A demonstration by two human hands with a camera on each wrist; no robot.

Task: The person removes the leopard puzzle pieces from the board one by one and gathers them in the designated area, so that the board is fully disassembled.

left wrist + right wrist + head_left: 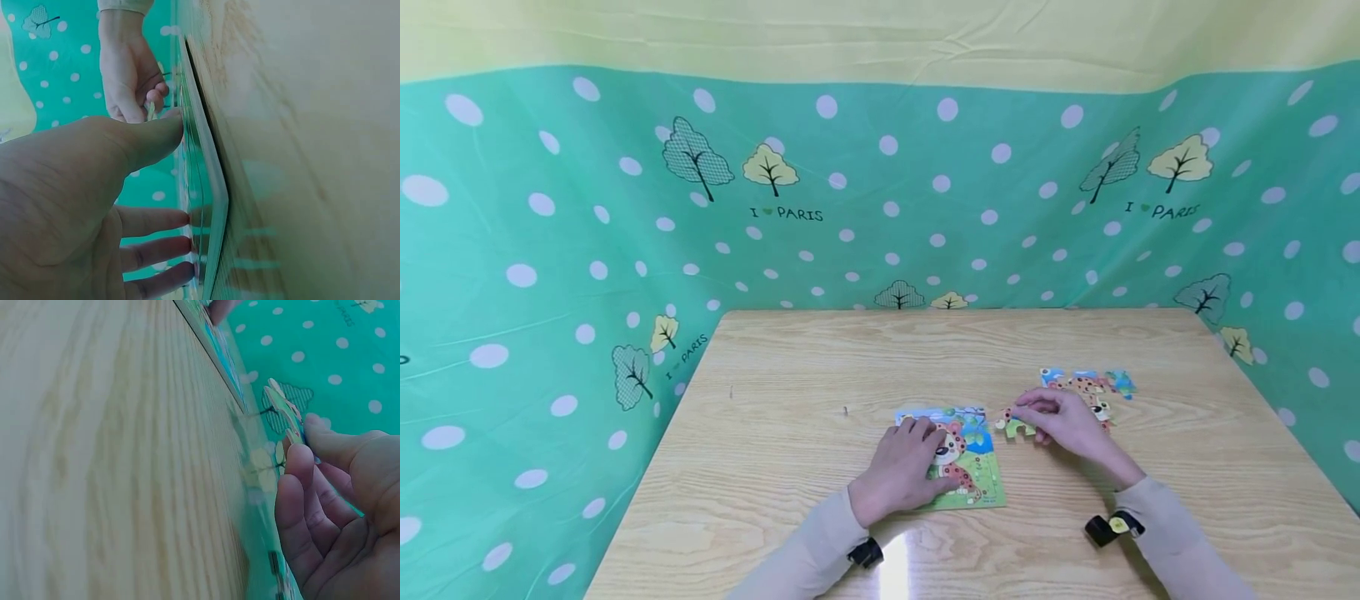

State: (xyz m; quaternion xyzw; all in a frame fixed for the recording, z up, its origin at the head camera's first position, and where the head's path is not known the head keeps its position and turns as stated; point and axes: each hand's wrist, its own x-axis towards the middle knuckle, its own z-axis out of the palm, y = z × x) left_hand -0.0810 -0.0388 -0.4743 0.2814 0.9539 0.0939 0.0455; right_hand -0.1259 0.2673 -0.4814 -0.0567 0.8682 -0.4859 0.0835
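Observation:
A square jigsaw board (991, 471) with a spotted cartoon leopard on green grass and blue sky lies flat on the table. My left hand (901, 468) rests on its left part, covering some of the picture; in the left wrist view its thumb and fingertips touch the board's face. Just right of the board, my right hand (1066, 423) pinches a jigsaw piece (282, 406) between thumb and fingers. The piece is green with a spotted part and a cut-out notch, and in the right wrist view it is raised above the tabletop.
Several loose jigsaw pieces (1122, 383) lie beyond and beside the right hand, partly hidden by it. The wooden table (760, 467) meets a green dotted cloth (865, 200) at the back and sides. Two tiny dark bits lie left of the board.

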